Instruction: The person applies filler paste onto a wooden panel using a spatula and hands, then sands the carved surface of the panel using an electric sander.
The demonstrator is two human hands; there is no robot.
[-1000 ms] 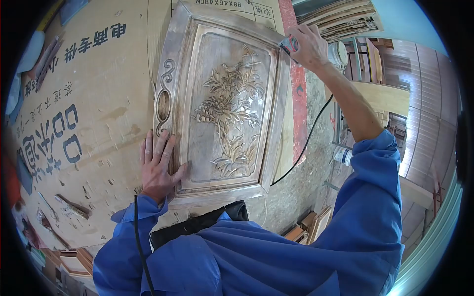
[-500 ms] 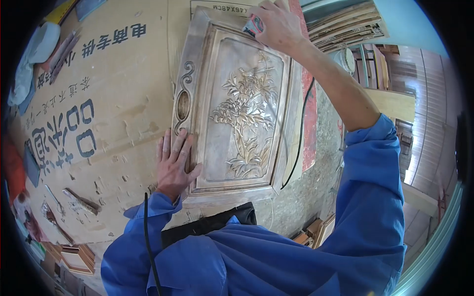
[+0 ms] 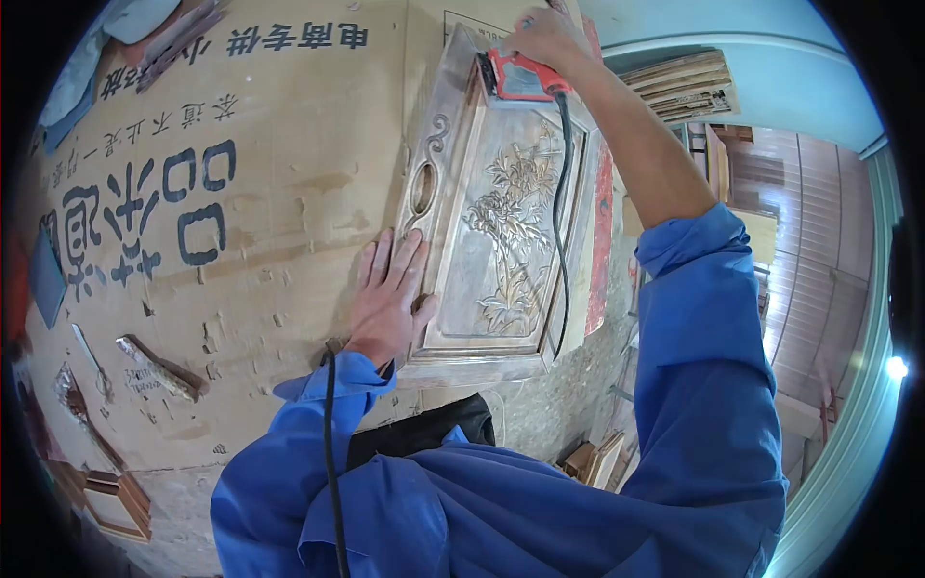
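Observation:
A carved wooden panel (image 3: 451, 289) with raised flowers and leaves lies on printed cardboard in front of me. My left hand (image 3: 390, 299) rests flat on its lower left frame, fingers stretched out. At the panel's far end, my right hand (image 3: 551, 40) is wrapped round a red corded power tool, which looks like a sander (image 3: 522, 83). The tool sits against the frame near the far left corner; its underside is hidden. Its black cord (image 3: 563, 193) runs down over the panel's right side.
Flattened cardboard (image 3: 308, 260) covers the work surface. On the left lie a brush (image 3: 85, 409), a wrapped stick-like tool (image 3: 159, 368) and a thin metal tool (image 3: 90, 354). Stacked carved wood pieces (image 3: 679, 85) stand far right. A black cord (image 3: 330, 443) hangs over my left sleeve.
The view has shifted, so the panel appears farther right. My right hand has brought the sander left along the panel's far end and turned it; its red body and cord now show.

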